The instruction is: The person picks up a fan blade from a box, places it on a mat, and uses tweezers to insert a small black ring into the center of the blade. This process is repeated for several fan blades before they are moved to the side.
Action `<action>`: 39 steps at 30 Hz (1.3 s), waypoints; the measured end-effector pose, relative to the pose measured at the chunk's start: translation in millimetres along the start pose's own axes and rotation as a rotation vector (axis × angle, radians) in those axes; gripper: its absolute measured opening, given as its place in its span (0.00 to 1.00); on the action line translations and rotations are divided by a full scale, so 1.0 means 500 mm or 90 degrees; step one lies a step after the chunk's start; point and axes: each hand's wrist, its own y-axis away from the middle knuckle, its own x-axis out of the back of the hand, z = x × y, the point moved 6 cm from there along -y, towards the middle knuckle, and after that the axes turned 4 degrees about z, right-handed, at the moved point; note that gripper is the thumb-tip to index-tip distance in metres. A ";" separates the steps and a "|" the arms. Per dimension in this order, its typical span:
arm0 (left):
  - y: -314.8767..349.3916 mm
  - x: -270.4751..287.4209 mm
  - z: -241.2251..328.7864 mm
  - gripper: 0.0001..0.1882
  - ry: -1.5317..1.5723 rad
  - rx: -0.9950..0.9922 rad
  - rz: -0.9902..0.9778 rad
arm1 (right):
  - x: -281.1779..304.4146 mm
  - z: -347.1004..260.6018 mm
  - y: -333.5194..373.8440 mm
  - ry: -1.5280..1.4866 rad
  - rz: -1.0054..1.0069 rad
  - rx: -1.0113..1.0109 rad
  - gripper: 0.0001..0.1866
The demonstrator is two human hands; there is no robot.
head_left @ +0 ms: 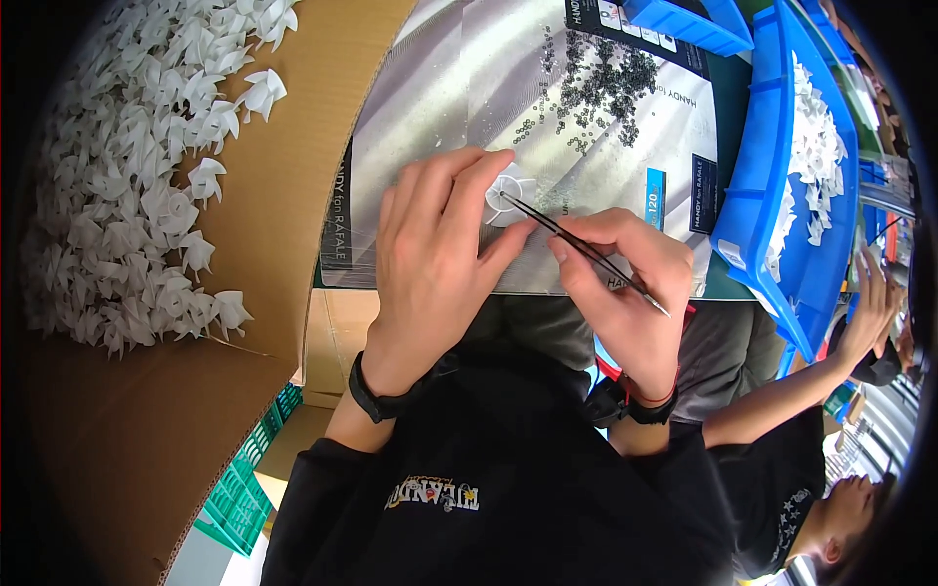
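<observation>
Between the fingertips of my left hand (435, 230) is a small white plastic fan wheel (506, 195), held down near the cardboard sheet. My fingers and thumb close round its sides. My right hand (630, 278) pinches black tweezers (576, 241), whose tips reach the middle of the wheel. Whether the tips grip a part there is too small to make out. Beyond my hands many small black rings (616, 83) lie scattered on the printed cardboard sheet (440, 107).
On the left a large cardboard box (327, 88) holds a heap of white fan wheels (147, 176). A blue bin (757, 186) with small white parts (816, 137) stands right, another blue bin (699, 21) at the back. A co-worker's arm (782, 396) reaches in at right; a green crate (239, 498) sits lower left.
</observation>
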 end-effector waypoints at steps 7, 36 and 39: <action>-0.001 0.000 -0.001 0.31 0.007 -0.006 -0.002 | 0.005 0.012 0.014 -0.050 0.046 -0.027 0.08; -0.107 0.160 -0.178 0.18 -0.407 0.141 0.037 | 0.138 0.004 0.075 -0.126 0.215 0.103 0.13; -0.090 0.144 -0.116 0.14 -0.393 0.056 0.060 | 0.085 0.040 0.045 -0.165 0.150 -0.007 0.13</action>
